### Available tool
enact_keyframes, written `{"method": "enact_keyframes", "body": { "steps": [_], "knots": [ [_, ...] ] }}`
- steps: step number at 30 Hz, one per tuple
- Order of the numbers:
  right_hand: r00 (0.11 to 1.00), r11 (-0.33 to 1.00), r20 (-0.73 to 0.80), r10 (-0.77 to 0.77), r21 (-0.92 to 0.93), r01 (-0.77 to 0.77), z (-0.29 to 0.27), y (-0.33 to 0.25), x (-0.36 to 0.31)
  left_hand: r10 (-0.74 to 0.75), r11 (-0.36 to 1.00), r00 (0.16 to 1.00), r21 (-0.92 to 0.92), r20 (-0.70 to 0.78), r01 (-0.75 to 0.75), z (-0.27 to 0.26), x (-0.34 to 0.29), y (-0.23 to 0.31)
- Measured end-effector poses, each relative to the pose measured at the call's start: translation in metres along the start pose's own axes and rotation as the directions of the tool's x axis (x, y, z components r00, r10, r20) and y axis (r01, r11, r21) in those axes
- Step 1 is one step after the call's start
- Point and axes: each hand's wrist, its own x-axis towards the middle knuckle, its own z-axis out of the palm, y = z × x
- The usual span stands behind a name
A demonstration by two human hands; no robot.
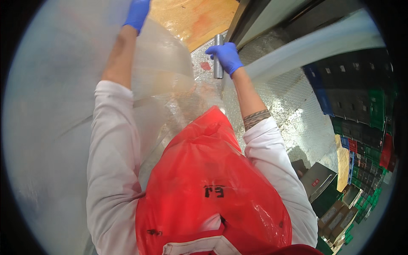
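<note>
My right hand [228, 58], in a blue glove, is closed round a short grey metal bar [218, 63] in front of me. Its thumb points left across the bar, and both ends of the bar show past the hand. At the upper left, my left hand [138, 15], also blue-gloved, is raised against a translucent plastic strip curtain [163, 59]. The upper edge of the picture cuts off its fingers, so their grip does not show. The curtain hangs over the left side, blurred, beside my left arm.
Textured metal floor [272, 91] lies below, with a small red scrap [205, 66] near the bar. Ahead is a wet orange-brown floor [191, 19] beside a dark door frame [244, 19]. Another curtain strip [314, 44] sweeps right. Stacked crates [348, 93] and boxes [318, 180] stand right.
</note>
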Motion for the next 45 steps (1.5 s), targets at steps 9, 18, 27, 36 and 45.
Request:
{"method": "enact_keyframes", "body": {
  "steps": [9, 18, 27, 36, 45],
  "knots": [
    [0.993, 0.969, -0.031, 0.111, 0.226, -0.102, -0.036, -0.011, 0.126, -0.465, 0.49, 0.864, -0.758, 0.19, 0.431, -0.108, -0.017, -0.142],
    [0.97, 0.973, 0.16, 0.184, 0.107, -0.203, -0.006, -0.029, 0.238, -0.785, 0.614, 0.615, -0.224, -0.076, 0.757, -0.187, -0.059, -0.143],
    [0.952, 0.948, 0.055, 0.302, 0.085, -0.306, 0.018, -0.031, 0.367, -0.953, -0.062, 0.081, -0.447, 0.293, 0.893, -0.071, -0.176, -0.24],
    [0.829, 0.865, -0.278, 0.486, 0.291, -0.409, 0.039, -0.015, 0.517, -0.402, -0.031, 0.116, -0.14, 0.908, 0.99, 0.286, -0.124, -0.318],
    [0.909, 0.905, -0.133, 0.394, 0.225, -0.36, 0.113, -0.207, 0.654, -0.279, 0.516, 0.335, -0.154, 0.9, 0.843, 0.394, 0.1, -0.409]
  ]
}}
